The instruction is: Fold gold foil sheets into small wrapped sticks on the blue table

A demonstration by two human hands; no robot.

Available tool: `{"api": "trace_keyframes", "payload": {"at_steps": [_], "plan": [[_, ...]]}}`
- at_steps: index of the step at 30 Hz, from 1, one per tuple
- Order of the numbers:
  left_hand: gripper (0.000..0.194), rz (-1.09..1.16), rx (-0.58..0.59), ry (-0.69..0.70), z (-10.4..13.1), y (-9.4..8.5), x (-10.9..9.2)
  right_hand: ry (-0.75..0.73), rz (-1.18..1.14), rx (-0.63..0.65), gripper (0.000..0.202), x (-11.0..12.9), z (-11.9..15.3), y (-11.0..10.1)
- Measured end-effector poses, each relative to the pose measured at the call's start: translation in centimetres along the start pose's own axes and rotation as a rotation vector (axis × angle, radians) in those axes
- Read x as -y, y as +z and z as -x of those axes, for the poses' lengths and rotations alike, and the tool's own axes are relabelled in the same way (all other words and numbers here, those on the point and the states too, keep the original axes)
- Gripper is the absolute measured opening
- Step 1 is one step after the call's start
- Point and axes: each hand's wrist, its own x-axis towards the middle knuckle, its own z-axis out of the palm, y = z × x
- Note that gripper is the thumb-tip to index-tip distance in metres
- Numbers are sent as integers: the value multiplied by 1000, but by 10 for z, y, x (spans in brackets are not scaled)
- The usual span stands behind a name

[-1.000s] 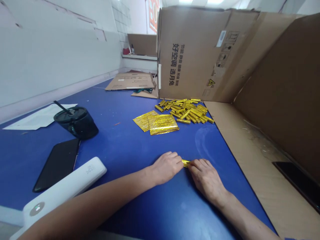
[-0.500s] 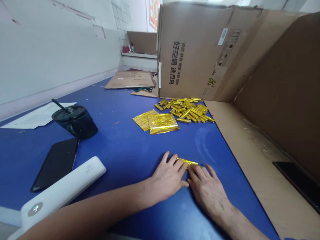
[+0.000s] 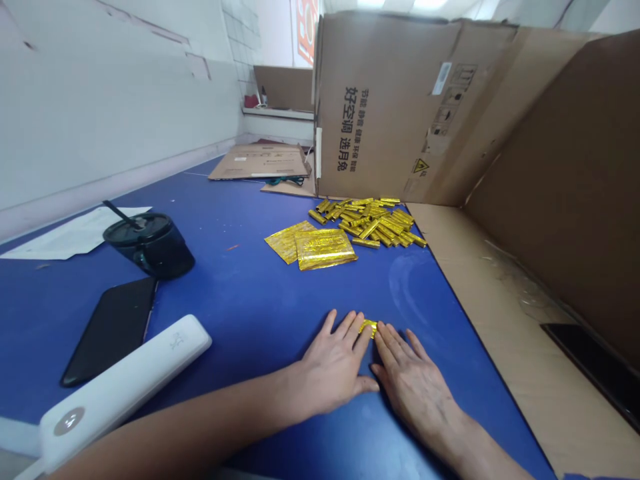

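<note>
A gold foil sheet or roll [image 3: 370, 327] lies on the blue table, mostly covered by my fingers, so its full shape is hidden. My left hand [image 3: 335, 363] lies flat over its left end with the fingers stretched out. Over the right end rests my right hand [image 3: 413, 373], palm down, fingers straight and close together. Beyond the hands sit a flat gold foil sheet or stack [image 3: 326, 249] and a second one [image 3: 287, 241] partly under it. Behind them is a heap of short rolled gold foil tubes [image 3: 375, 221].
On the left are a white elongated device [image 3: 135, 373], a black phone [image 3: 113, 327], a dark mug [image 3: 160, 250] with a stick in it, and white paper [image 3: 65, 233]. A large cardboard box [image 3: 390, 113] stands at the back right; flattened cardboard [image 3: 260, 162] lies behind.
My fingers have straightened and slid forward over the gold foil piece, so less of it shows. The view has shifted slightly; the other things stay in place.
</note>
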Motion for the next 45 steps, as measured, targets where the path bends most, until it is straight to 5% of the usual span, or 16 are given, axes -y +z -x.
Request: {"api": "trace_keyframes", "payload": {"at_steps": [9, 17, 33, 39, 45], "plan": [[93, 139, 46, 126, -6, -2, -5, -45, 15, 48, 44, -3, 3, -1], [86, 130, 36, 90, 5, 0, 13, -14, -49, 43, 50, -4, 10, 1], [84, 112, 29, 81, 8, -1, 14, 65, -23, 48, 55, -11, 33, -4], [81, 115, 38, 72, 7, -3, 12, 70, -62, 70, 62, 2, 7, -21], [82, 130, 72, 62, 7, -5, 10, -33, -164, 160, 66, 0, -7, -9]]}}
